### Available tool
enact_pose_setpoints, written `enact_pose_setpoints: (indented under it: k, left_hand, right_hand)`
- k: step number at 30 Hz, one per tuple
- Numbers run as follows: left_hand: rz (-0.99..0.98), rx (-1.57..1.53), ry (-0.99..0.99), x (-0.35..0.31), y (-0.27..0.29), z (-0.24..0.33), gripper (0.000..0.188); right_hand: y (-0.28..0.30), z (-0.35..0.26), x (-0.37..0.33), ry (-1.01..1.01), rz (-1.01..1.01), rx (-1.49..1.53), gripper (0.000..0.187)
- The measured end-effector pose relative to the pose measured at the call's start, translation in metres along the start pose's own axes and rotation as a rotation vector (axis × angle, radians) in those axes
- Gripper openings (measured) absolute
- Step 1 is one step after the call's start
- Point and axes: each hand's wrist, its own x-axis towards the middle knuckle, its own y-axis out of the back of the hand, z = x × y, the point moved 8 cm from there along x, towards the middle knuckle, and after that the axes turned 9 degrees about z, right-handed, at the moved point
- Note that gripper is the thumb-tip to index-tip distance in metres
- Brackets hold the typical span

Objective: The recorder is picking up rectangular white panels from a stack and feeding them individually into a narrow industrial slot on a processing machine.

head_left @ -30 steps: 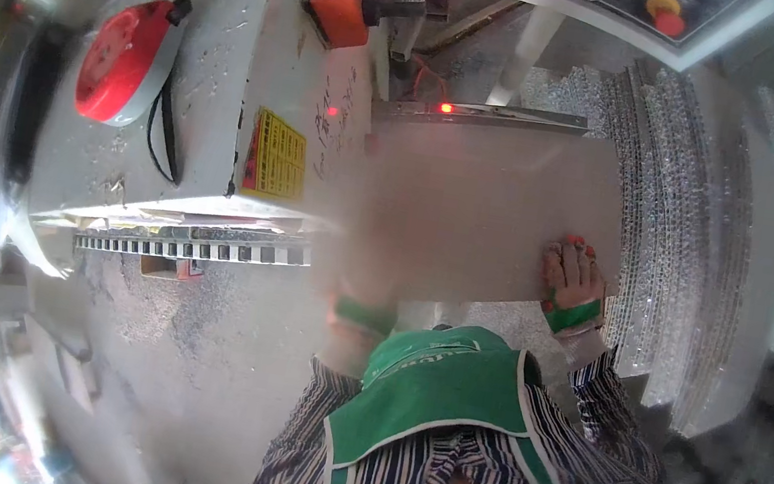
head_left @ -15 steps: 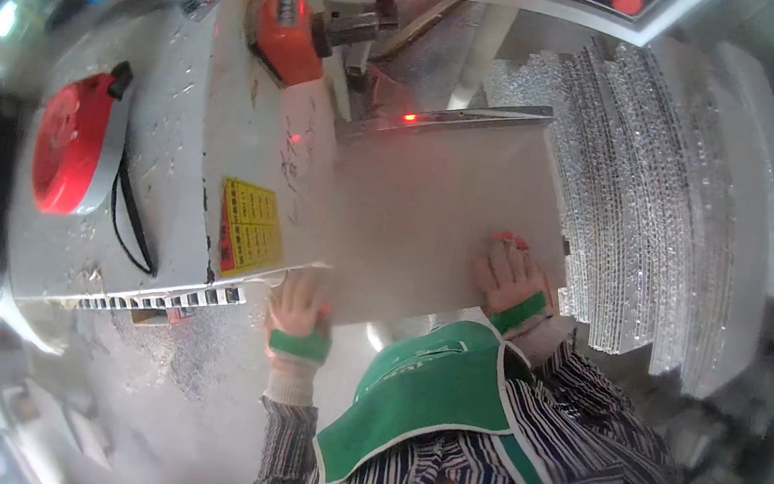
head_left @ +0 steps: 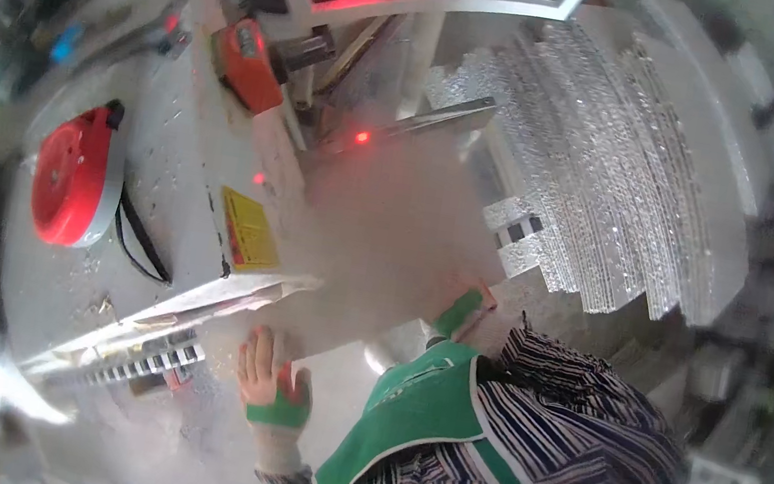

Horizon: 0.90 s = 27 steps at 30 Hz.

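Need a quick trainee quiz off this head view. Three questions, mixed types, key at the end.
1. The right hand is over: A) the yellow label B) the grey board C) the red round case.
2. True or false: the stacked silvery sheets stand to the person's left.
3. Fill in: the band across the left hand is ____.

Key: 1. B. 2. False; the silvery sheets are on the right. 3. Green.

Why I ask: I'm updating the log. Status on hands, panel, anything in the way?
Left hand open, by panel. Right hand at panel's near-right corner, fingers blurred. Panel view hazy; obstructions unclear.
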Motion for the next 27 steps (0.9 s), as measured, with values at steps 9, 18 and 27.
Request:
enact_pose_setpoints:
  k: [9, 18, 27]
  left_hand:
    - [0.164, -0.214, -0.02, -0.074, 0.008, 0.008, 0.048]
    - [0.135, -0.265, -0.116, -0.12, -0.014, 0.004, 0.049]
    - [0.099, -0.313, -0.247, -0.084, -0.011, 0.076, 0.05]
  right_hand:
    - [-0.005, -0.049, 0.024, -0.012, 0.037, 0.017, 0.05]
    - [-0.009, -0.099, 0.045, -0.02, 0.091, -0.061, 0.046]
    - [0.002, -0.127, 0.059, -0.007, 0.068, 0.129, 0.047]
